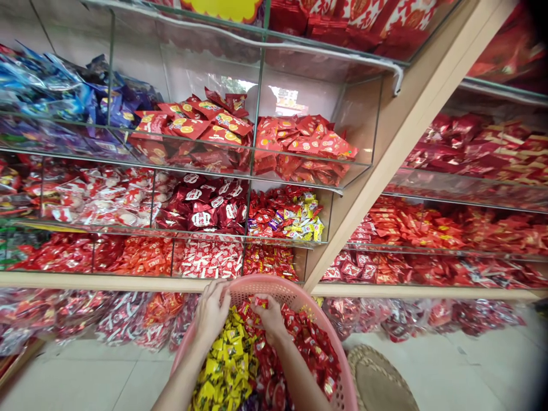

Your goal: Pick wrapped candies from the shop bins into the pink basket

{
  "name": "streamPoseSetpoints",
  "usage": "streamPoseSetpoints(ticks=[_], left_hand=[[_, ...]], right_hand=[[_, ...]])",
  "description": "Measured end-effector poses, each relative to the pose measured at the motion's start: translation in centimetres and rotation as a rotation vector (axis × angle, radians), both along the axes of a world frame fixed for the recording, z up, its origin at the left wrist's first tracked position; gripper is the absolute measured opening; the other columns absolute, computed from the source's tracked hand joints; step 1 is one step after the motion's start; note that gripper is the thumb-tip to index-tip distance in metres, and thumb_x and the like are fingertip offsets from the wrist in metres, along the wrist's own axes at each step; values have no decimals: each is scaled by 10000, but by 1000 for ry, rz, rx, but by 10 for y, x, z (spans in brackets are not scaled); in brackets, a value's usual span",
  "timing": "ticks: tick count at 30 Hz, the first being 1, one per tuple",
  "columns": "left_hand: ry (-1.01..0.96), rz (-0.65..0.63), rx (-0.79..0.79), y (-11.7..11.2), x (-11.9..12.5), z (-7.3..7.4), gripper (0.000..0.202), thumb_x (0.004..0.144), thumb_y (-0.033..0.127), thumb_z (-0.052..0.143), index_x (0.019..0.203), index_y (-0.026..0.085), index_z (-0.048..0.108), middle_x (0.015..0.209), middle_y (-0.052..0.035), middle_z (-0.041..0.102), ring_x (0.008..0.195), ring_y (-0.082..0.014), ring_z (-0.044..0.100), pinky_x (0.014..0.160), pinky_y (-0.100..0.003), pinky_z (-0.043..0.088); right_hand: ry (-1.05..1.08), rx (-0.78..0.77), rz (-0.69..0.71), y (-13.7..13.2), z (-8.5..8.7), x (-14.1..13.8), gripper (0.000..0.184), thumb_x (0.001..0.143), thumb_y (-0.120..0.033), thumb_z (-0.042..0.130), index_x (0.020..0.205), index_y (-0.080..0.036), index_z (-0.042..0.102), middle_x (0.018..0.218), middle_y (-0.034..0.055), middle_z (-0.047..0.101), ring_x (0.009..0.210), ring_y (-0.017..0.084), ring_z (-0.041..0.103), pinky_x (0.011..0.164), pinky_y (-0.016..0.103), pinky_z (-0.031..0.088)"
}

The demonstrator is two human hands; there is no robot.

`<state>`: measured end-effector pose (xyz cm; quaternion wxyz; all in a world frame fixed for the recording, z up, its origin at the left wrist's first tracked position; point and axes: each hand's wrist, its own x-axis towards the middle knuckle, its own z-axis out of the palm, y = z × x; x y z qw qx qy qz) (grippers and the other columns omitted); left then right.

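Observation:
A pink plastic basket (331, 319) with a perforated wall is heaped with wrapped candies. Yellow-wrapped candies (229, 365) lie on its left side, red-wrapped candies (314, 348) on its right. At the far left of the rim, my left hand (213, 313) is closed with its fingers bent over the edge. My right hand (270, 319) reaches into the far middle of the basket, fingers pinched at a small red-wrapped candy (258, 301). Its fingertips are partly hidden among the wrappers.
Glass-fronted shelves (214, 165) filled with red, blue and white packets rise just beyond the basket. A slanting wooden upright (398, 137) divides them. Bagged candies (145, 319) sit under the bottom ledge. A round woven stool or lid (381, 379) lies right of the basket on the tiled floor (462, 365).

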<state>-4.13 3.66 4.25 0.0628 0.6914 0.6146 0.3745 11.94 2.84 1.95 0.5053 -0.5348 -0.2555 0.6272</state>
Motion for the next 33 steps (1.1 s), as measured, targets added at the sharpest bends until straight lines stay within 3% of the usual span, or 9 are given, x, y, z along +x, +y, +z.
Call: streamPoseSetpoints(ticks=[9, 15, 20, 23, 27, 33], left_hand=[[-16, -12, -1, 0, 0, -1, 246, 833, 261, 410, 1001, 209, 581, 1070, -51, 602, 1028, -209, 540, 909, -361, 433], [-10, -17, -6, 0, -1, -1, 249, 833, 262, 409, 1006, 211, 580, 1065, -50, 607, 1024, -210, 544, 897, -354, 437], [5, -15, 6, 0, -1, 0, 246, 834, 259, 407, 994, 208, 586, 1056, -52, 617, 1014, -209, 549, 895, -355, 436], [14, -15, 14, 0, -1, 0, 245, 831, 260, 413, 990, 210, 594, 1049, -49, 625, 1010, -205, 555, 888, -345, 442], [15, -12, 32, 0, -1, 0, 246, 830, 254, 416, 990, 215, 599, 1039, -44, 631, 997, -198, 565, 888, -336, 446], [29, -12, 2, -1, 0, 2, 251, 841, 269, 405, 993, 207, 594, 1057, -48, 622, 1004, -201, 561, 874, -338, 453]], right_hand=[[21, 36, 28, 5, -1, 0, 480, 470, -272, 717, 931, -217, 594, 682, -43, 561, 610, 139, 549, 490, 268, 509], [55, 25, 37, 3, 6, 0, 485, 443, -274, 759, 899, -201, 608, 935, 14, 595, 722, 160, 563, 511, 289, 530], [124, 42, -19, 2, 9, 6, 457, 464, -307, 786, 860, -196, 588, 913, 21, 618, 779, 177, 583, 577, 302, 530], [162, 23, -127, 4, 3, 17, 409, 485, -276, 774, 828, -202, 565, 841, 5, 638, 704, 147, 593, 627, 303, 516], [123, 112, -251, 10, -13, 28, 340, 502, -259, 740, 779, -199, 552, 653, -34, 610, 533, 105, 532, 565, 259, 462], [37, 161, -225, 13, -25, 18, 303, 519, -303, 724, 747, -197, 555, 596, -46, 584, 535, 120, 545, 590, 265, 447]])
